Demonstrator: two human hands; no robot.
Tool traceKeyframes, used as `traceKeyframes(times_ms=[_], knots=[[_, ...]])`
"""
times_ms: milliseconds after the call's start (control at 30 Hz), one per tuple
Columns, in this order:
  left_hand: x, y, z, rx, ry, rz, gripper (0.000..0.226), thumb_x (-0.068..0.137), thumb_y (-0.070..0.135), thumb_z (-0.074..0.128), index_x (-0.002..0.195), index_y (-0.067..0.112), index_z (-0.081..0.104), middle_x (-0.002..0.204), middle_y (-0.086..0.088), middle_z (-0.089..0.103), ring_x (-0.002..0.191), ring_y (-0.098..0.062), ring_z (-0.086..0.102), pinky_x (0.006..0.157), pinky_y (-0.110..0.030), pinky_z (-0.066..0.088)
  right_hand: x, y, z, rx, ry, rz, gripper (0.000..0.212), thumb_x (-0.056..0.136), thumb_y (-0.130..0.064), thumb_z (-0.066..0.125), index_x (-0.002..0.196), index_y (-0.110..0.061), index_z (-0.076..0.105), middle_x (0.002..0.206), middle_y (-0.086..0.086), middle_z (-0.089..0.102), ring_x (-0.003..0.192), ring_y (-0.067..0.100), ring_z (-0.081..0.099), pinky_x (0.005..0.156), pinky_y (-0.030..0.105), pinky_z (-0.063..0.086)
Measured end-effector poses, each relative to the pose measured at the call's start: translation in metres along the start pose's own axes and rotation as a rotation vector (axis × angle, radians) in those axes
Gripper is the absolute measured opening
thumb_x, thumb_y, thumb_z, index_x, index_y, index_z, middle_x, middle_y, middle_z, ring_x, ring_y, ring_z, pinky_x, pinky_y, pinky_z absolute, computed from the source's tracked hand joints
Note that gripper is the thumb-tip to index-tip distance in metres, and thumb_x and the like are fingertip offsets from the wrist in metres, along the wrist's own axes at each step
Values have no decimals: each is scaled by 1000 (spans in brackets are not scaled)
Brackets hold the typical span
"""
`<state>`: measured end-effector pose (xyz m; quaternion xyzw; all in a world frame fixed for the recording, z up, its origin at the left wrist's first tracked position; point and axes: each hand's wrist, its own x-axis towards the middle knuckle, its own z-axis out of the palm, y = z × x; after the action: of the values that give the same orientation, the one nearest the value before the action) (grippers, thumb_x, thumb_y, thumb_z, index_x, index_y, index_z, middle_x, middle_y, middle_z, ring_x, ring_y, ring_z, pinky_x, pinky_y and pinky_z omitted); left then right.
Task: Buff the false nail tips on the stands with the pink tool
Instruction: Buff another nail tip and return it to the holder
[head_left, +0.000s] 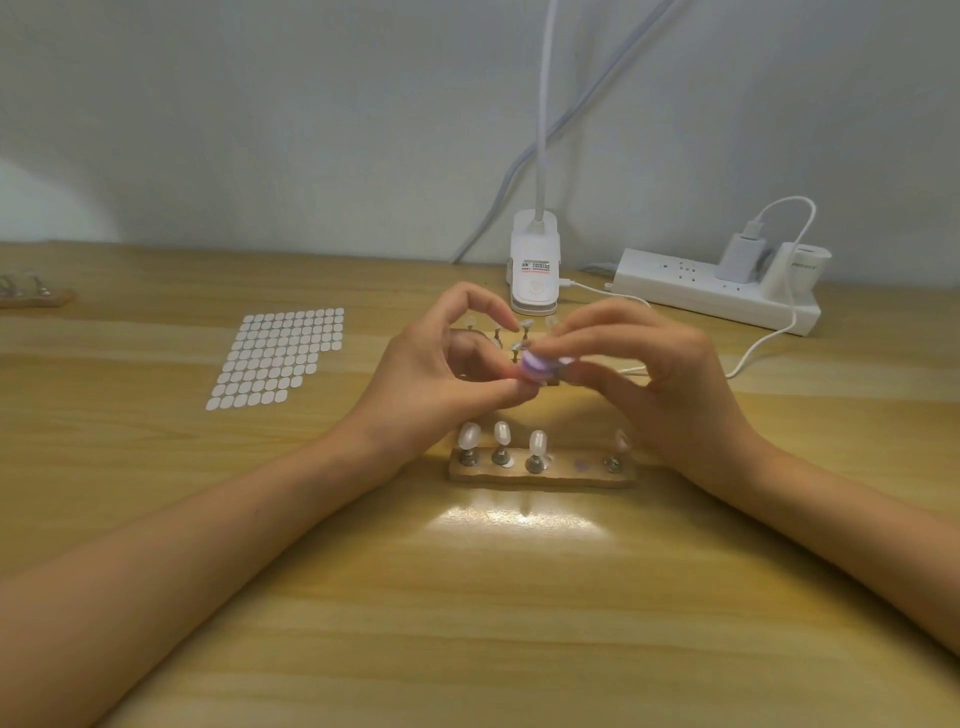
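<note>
Two bare forearms reach in from the near edge of a wooden table (467, 623), and the hands meet above its middle. Between them sits a small pink-and-lilac buffing tool (540, 365), blurred, so its exact shape is hard to tell. The right hand (670, 384) grips the tool from the right side with its fingertips closed on it. The left hand (441, 374) pinches thumb and forefinger together right at the tool's left end; what it pinches is too small and blurred to name.

Just below the hands, nearer the person, lies a wooden stand (540, 474) with metal posts. 4 pale false nail tips (502, 433) stand upright on it, 3 toward the left and 1 at the far right, close to the right wrist. One spot between them shows only a lilac mark and no post.

Behind the hands, partly hidden by them, a second stand (501, 338) holds more small tips. To the left on the table lies a sheet of white oval stickers (278, 358). At the far edge stand a white clip lamp base (535, 270) and a white power strip (717, 288) with a charger plugged in. A third stand (31, 293) sits at the far left edge.
</note>
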<state>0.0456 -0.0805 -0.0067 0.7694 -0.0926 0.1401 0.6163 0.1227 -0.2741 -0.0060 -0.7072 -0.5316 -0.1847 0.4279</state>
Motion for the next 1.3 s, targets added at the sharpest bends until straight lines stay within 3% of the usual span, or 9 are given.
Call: traceKeyframes(times_ms=[233,367,500,600,700,800,1133,1300], knots=[[-1,0,-1,29,3,16,43,76,12,84,108,19,57,79,-5,77,77,-16,74,76,-26,57,1,0,-1,1,21,19,24,85,-11,69,109,-7,75,103,6,72,99,15,68,87,36,56],[-1,0,0,13,-6,19,43,76,13,84,109,17,56,76,-4,76,71,-14,72,70,-25,55,0,0,0,-1,-36,-52,25,84,-4,73,108,-4,75,102,9,71,98,18,68,88,31,55],[-1,-1,0,17,-1,15,43,77,11,84,109,17,57,79,-7,77,77,-19,74,76,-29,58,0,1,-1,-1,3,-5,24,85,-8,70,109,-6,75,103,7,70,99,14,67,87,33,55],[-1,-1,-1,-3,1,19,43,75,17,86,107,18,57,76,-5,76,72,-15,72,72,-27,56,-1,0,1,-5,-35,-58,24,84,-6,73,108,-4,75,102,9,70,99,18,67,88,30,55],[0,-1,-1,1,-1,19,41,78,8,84,107,19,57,78,-6,77,76,-17,74,75,-27,57,1,1,-3,0,15,9,24,86,-10,69,109,-6,74,102,8,70,98,16,67,86,35,56],[-1,0,0,-30,-7,22,43,74,14,85,107,16,57,75,-5,76,72,-15,73,70,-24,55,0,0,0,-14,-33,-68,24,85,-7,72,109,-3,74,101,11,70,97,20,68,86,33,55],[0,0,-1,-25,-3,14,41,77,4,83,106,17,57,77,-6,77,73,-14,73,69,-21,54,2,3,-3,-11,2,-2,25,86,-10,70,110,-6,74,102,10,71,97,18,68,83,39,56],[-1,1,1,-41,-12,20,39,74,14,84,103,18,57,74,-3,76,70,-12,71,67,-20,53,1,1,0,-24,-29,-78,25,85,-10,71,110,-7,73,100,11,70,95,20,68,83,33,56]])
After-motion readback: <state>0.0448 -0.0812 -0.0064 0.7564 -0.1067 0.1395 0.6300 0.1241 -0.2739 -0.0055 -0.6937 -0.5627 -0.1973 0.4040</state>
